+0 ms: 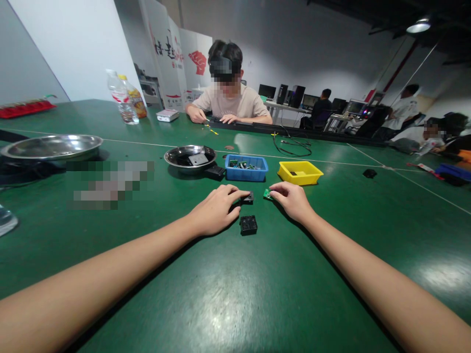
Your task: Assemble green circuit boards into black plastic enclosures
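My left hand (217, 211) has its index finger on top of a small black plastic housing (248, 199), with the thumb close to its lower left side; the hand steadies it on the table. Between the thumb and fingers of my right hand (292, 201) is a small green circuit board (267, 194), pinched just to the right of that housing. Nearer to me lies a second black plastic housing (248, 225), its hollow side facing up, touched by neither hand.
Behind my hands stand a blue bin (246, 175) of circuit boards, a yellow bin (301, 179) with a dark piece inside, and a steel bowl (174, 165) of parts. A larger steel dish (51, 156) is at left. Bottles (125, 105) and a seated person (230, 98) are across the table.
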A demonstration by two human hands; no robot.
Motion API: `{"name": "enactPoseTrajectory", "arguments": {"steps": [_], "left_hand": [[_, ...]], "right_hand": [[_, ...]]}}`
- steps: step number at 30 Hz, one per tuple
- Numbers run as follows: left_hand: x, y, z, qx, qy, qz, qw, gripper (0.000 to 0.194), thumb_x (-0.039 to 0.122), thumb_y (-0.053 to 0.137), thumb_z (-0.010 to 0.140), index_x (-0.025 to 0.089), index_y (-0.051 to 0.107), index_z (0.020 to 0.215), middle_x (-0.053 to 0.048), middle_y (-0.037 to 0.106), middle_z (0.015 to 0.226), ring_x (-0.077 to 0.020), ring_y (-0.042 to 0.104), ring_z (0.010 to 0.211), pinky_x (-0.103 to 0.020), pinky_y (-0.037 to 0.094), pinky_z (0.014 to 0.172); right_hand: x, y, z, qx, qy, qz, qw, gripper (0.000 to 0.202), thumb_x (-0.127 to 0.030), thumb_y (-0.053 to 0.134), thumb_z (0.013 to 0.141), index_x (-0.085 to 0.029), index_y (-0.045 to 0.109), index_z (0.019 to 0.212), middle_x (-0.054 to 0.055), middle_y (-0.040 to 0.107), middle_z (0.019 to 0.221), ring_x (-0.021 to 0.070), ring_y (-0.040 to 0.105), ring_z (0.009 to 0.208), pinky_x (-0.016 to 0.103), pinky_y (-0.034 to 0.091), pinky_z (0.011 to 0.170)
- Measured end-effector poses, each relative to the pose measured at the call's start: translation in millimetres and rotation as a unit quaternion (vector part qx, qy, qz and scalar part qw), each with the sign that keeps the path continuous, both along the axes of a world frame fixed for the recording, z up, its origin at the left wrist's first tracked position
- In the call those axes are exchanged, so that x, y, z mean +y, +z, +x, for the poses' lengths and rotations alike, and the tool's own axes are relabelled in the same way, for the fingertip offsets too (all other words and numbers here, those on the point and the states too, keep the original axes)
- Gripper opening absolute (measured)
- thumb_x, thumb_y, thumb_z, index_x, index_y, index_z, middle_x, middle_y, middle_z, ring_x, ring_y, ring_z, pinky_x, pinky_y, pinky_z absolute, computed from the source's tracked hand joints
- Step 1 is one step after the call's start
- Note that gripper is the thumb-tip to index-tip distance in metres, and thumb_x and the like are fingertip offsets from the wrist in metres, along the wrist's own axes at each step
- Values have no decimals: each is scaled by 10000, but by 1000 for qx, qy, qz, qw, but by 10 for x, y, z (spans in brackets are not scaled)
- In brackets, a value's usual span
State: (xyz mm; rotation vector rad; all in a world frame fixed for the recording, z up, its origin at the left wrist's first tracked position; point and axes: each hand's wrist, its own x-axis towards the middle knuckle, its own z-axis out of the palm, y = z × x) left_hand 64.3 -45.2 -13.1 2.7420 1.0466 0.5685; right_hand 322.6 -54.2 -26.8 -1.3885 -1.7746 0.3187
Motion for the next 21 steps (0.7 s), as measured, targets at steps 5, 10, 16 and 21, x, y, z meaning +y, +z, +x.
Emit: {"name": "enactPoseTrajectory", "arguments": {"steps": [5, 10, 16, 21], "left_hand": [[-4, 8, -5, -3, 0, 0, 1000, 473, 259, 474, 919, 255, 538, 1387, -99, 570, 1273, -263, 532, 1152, -465, 436, 1052], [1, 1, -4, -7, 0, 3, 1000, 473, 259, 486, 913, 263, 541, 1383, -97, 576, 1260, -263, 535, 1146, -466, 436, 1048], [1, -3, -10, 0, 1, 1, 1000, 471, 256, 478, 921, 256, 534, 1389, -97, 565, 1277, -260, 533, 1158, -453, 430, 1060], [2, -3, 0, 5, 3, 0, 1000, 472, 250, 475, 923, 251, 533, 1391, -101, 563, 1282, -264, 527, 1172, -462, 425, 1067]], "right_hand": [[-26, 17, -22, -11, 14, 0, 1000, 177, -224, 638, 831, -192, 753, 961, 58, 774, 949, 193, 707, 825, 343, 551, 793], [-43, 44, -31, -39, 23, 3, 999, 165, -212, 620, 840, -207, 763, 920, 51, 769, 923, 187, 696, 812, 332, 542, 772], [-48, 63, -37, -81, 29, 10, 996, 176, -173, 617, 836, -182, 772, 918, 54, 729, 863, 160, 629, 732, 301, 502, 737], [-54, 64, -48, -124, 36, 20, 991, 228, -129, 577, 849, -186, 772, 952, 53, 680, 862, 164, 607, 768, 299, 480, 756]]}}
